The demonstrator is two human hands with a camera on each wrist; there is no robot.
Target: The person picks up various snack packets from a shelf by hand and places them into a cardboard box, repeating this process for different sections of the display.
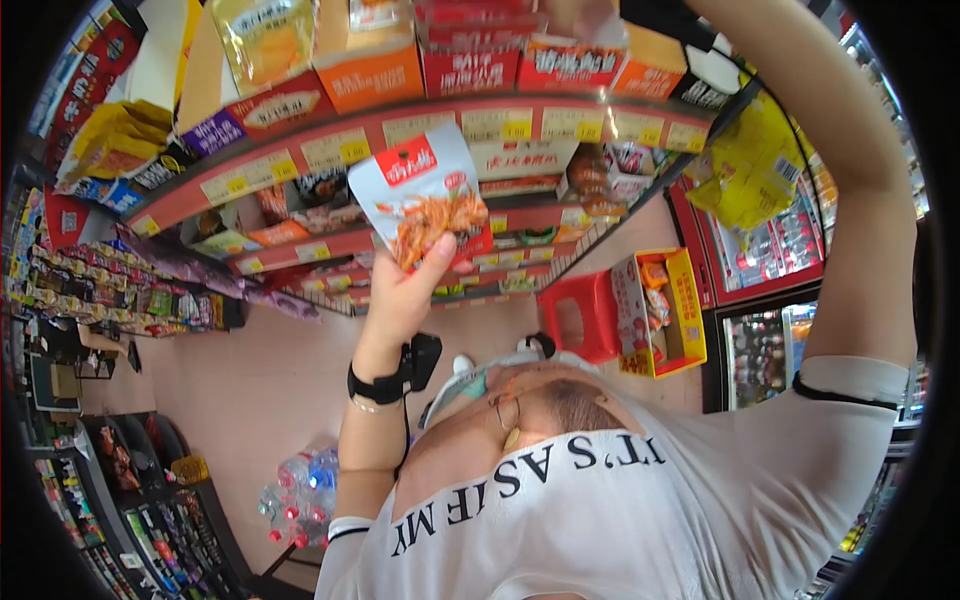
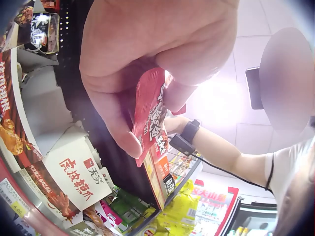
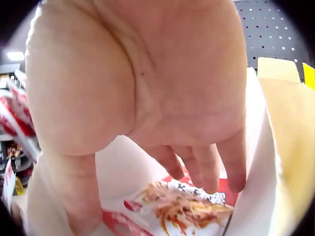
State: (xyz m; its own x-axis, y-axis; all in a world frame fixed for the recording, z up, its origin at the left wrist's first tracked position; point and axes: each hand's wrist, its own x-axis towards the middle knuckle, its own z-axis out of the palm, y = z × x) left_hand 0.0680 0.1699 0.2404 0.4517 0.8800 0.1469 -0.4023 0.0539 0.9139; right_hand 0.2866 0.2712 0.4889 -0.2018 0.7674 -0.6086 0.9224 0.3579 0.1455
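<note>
In the head view my left hand (image 1: pixel 402 300) grips a white and red snack packet (image 1: pixel 430 200) by its lower edge, thumb across the front. The left wrist view shows the same packet (image 2: pixel 150 110) side-on, pinched between the thumb and fingers of the left hand (image 2: pixel 157 44). My right arm is raised towards the top shelf, its hand (image 1: pixel 583 18) blurred at the head view's upper edge. Up close, the right hand (image 3: pixel 147 83) reaches into a white box (image 3: pixel 256 128), fingers pointing down over a red and white packet (image 3: pixel 187 206); whether they touch it, I cannot tell.
Snack boxes (image 1: pixel 372 80) line the top shelf, above a rail of price tags (image 1: pixel 320 155). Yellow bags (image 1: pixel 750 165) hang at the right. Below them are a red stool (image 1: pixel 585 315) and a yellow carton (image 1: pixel 685 310). Bottles (image 1: pixel 305 490) stand on the floor at the lower left.
</note>
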